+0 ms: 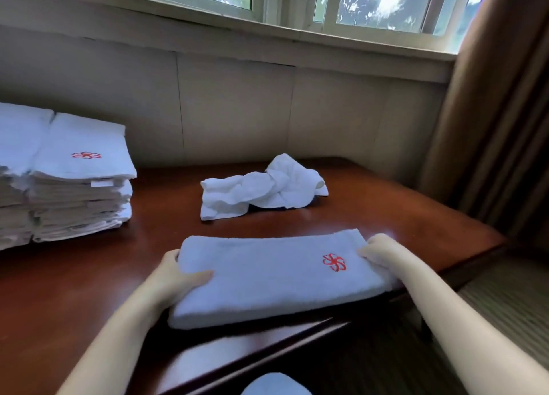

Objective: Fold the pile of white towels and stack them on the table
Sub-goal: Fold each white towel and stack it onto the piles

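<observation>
Dark wood desk (371, 213). Folded towel (267, 279) at near edge; crumpled towel (261, 186) mid-desk. Folded stack (68, 180) far left.

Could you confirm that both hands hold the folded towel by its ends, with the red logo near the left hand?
Not quite: the head view shows the red logo near the right hand, not the left hand. Both hands do hold the folded towel by its ends.

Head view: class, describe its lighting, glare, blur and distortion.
Head view: daylight through the window blows out to white glare; the glossy table carries a pale sheen; wide-angle distortion bends the sill and the table edge; the folded towel, gripped by the left hand and right hand, looks soft and bluish.
</observation>
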